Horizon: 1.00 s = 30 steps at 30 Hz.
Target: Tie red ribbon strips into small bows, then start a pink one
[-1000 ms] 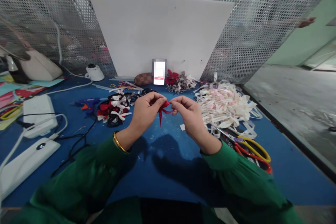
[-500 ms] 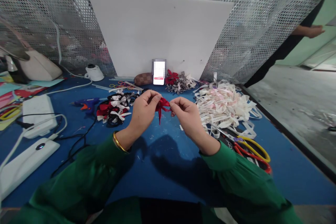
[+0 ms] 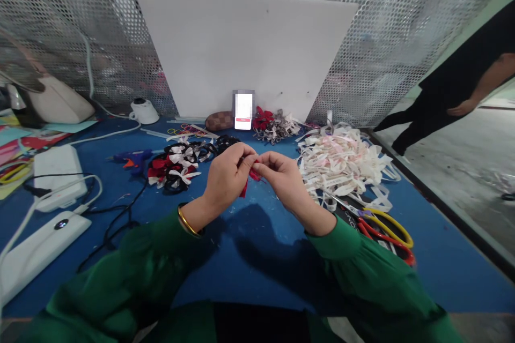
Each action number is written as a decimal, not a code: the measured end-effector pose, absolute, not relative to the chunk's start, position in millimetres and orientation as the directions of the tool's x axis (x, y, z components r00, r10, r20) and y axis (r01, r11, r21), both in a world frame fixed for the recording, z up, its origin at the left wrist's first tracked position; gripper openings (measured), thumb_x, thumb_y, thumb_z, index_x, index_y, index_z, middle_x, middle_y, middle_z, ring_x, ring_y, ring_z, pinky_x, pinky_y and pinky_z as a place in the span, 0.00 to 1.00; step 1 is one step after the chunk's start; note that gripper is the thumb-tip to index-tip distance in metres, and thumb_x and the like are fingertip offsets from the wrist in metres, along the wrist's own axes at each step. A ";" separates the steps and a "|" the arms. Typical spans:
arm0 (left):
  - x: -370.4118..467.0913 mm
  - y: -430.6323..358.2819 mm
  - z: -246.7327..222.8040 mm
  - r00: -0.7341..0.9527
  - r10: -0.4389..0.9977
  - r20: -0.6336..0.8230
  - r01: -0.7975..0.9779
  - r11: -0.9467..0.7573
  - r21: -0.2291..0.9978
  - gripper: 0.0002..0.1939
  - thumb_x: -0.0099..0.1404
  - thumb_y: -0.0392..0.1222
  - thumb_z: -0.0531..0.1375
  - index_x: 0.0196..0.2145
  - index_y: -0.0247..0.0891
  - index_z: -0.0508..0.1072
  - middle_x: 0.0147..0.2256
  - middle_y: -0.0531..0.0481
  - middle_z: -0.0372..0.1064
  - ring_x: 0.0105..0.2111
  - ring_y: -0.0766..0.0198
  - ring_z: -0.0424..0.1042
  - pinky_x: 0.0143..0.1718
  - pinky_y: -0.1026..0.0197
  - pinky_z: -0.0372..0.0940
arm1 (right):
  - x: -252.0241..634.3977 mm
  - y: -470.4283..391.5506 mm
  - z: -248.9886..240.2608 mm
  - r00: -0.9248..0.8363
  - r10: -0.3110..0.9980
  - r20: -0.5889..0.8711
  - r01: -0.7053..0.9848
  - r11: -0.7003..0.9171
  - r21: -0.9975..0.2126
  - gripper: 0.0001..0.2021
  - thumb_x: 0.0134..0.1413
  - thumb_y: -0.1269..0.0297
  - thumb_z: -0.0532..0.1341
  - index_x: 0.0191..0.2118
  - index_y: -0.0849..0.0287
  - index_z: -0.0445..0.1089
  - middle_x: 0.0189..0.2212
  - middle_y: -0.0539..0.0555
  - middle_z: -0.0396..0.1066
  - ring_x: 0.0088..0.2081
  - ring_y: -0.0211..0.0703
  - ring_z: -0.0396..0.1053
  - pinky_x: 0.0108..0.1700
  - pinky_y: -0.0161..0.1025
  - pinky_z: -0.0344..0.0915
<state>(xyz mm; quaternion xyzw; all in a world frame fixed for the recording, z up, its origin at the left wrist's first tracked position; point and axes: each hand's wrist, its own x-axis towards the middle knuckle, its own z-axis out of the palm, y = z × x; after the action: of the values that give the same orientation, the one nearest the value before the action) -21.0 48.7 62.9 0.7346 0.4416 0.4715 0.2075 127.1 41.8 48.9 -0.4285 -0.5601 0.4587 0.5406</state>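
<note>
Over the middle of the blue table, a red ribbon bow [image 3: 255,174] is pinched between my two hands, mostly covered by the fingers. My left hand [image 3: 230,174] is closed on its left side, thumb against forefinger, and a red tail hangs below. My right hand [image 3: 281,176] pinches the right side, its fingertips touching those of the left. Left of them lies a pile of black hair ties with red and white bows [image 3: 175,167]. To the right is a heap of white and pale pink ribbon pieces [image 3: 341,158].
Scissors with red and yellow handles [image 3: 386,230] lie at the right. At the left are a blue glue gun [image 3: 134,159], a power strip [image 3: 60,177] and a white power bank [image 3: 48,254] with cables. A lit phone [image 3: 243,110] stands behind. A person in black [image 3: 458,80] is at far right.
My hands have come together, the left moving right, and the fingers now cover more of the red bow. At far right the person in black has come further into view.
</note>
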 end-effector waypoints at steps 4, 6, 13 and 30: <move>-18.9 54.9 61.0 0.102 0.962 0.254 0.053 -0.260 0.964 0.16 0.61 0.51 0.65 0.42 0.38 0.74 0.29 0.52 0.72 0.24 0.67 0.67 0.26 0.63 0.62 | 128.5 42.8 49.4 0.055 0.965 0.255 -0.113 0.259 -0.959 0.09 0.50 0.59 0.67 0.28 0.58 0.71 0.22 0.47 0.68 0.26 0.35 0.63 0.30 0.35 0.59; -17.7 56.8 60.5 0.158 0.980 0.124 -0.063 -0.115 0.991 0.17 0.56 0.50 0.69 0.38 0.37 0.75 0.24 0.54 0.69 0.21 0.69 0.63 0.23 0.64 0.60 | 129.1 43.2 49.9 0.093 0.954 0.284 -0.113 0.294 -0.949 0.07 0.51 0.60 0.67 0.29 0.57 0.71 0.22 0.47 0.69 0.26 0.35 0.63 0.31 0.36 0.60; -14.7 53.2 57.7 0.178 0.984 0.005 -0.099 0.013 0.995 0.11 0.51 0.46 0.71 0.28 0.36 0.77 0.21 0.55 0.67 0.20 0.71 0.60 0.22 0.66 0.56 | 128.2 42.4 45.3 0.113 0.942 0.316 -0.083 0.326 -0.942 0.06 0.53 0.61 0.65 0.29 0.57 0.71 0.21 0.46 0.66 0.25 0.35 0.62 0.30 0.36 0.59; -14.5 49.1 57.7 0.146 0.970 0.194 0.116 -0.212 0.970 0.12 0.58 0.48 0.66 0.27 0.36 0.77 0.19 0.55 0.65 0.20 0.69 0.59 0.23 0.64 0.55 | 122.5 40.8 42.7 0.160 0.952 0.262 -0.173 0.288 -0.942 0.07 0.52 0.61 0.65 0.30 0.57 0.70 0.21 0.45 0.65 0.23 0.33 0.58 0.25 0.33 0.54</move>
<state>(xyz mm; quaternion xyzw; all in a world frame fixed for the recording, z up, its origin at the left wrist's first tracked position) -14.5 49.1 57.7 0.6127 0.4431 0.4802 0.4446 122.5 40.8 42.7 -0.4066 -0.4790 0.4366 0.6439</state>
